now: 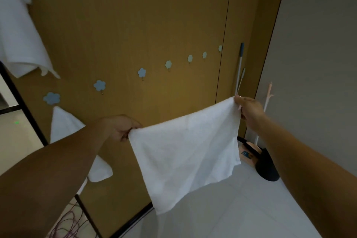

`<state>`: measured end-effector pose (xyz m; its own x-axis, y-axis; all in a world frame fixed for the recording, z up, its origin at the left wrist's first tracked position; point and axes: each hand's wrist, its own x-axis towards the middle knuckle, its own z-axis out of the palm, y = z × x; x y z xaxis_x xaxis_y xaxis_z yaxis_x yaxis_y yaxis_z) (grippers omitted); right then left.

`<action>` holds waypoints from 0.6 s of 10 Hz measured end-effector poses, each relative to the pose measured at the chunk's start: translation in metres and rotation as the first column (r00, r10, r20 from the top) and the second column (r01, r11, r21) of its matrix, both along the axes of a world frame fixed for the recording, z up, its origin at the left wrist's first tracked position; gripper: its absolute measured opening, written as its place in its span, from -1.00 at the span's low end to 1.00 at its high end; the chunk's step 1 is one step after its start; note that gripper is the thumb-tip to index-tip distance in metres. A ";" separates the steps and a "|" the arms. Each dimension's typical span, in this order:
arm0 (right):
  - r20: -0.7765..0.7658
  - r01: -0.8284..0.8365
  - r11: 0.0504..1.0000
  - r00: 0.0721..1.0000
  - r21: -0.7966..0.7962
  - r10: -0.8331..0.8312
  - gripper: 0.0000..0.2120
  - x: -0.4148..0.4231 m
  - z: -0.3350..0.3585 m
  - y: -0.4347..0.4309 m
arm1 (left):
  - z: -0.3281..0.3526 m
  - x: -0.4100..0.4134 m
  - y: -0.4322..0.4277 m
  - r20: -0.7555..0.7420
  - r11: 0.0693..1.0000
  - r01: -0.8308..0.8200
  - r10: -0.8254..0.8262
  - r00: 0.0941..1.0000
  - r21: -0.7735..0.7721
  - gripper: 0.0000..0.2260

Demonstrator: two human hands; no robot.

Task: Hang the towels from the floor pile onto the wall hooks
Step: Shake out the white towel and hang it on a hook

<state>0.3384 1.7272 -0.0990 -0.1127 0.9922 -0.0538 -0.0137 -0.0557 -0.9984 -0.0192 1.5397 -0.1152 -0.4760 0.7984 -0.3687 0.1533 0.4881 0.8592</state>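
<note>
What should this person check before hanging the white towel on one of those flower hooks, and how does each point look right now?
1. Left hand holds one top corner of the towel: ok.
2. Right hand pinches the other top corner: ok.
3. Towel hangs spread out between the hands, not bunched: ok.
4. A bare flower hook is free close to the left hand: ok.
5. The end hook to its left is free: not ok, a hung towel is already under it.
6. Towel has a loop for the hook: cannot tell.
</note>
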 end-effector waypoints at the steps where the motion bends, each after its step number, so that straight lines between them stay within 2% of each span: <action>1: 0.123 0.030 0.998 0.992 0.055 -0.037 -0.66 0.003 -0.007 0.006 | 0.004 0.009 -0.001 0.041 0.995 -0.095 0.094 0.995 0.031 -0.91; 2: 0.219 0.047 0.998 0.974 0.050 -0.057 -0.68 0.004 -0.010 0.010 | 0.002 0.007 0.005 0.164 0.971 -0.194 0.170 0.972 0.139 -0.91; 3: 0.225 0.052 0.997 0.974 -0.064 -0.037 -0.81 0.003 -0.009 0.012 | 0.003 0.005 0.009 0.229 0.927 -0.298 0.247 0.942 0.228 -0.95; 4: 0.142 0.043 0.989 0.990 -0.140 -0.023 -0.85 0.002 -0.011 0.015 | 0.007 0.000 0.011 0.228 0.897 -0.356 0.301 0.926 0.263 -0.79; 5: 0.084 0.028 0.993 0.996 -0.111 -0.019 -0.93 -0.005 -0.013 0.014 | 0.013 -0.004 0.009 0.248 0.865 -0.396 0.329 0.911 0.309 -0.67; 6: 0.037 -0.019 0.995 0.999 -0.096 0.023 -0.92 -0.011 -0.014 0.013 | 0.016 -0.008 0.006 0.271 0.835 -0.427 0.346 0.898 0.348 -0.62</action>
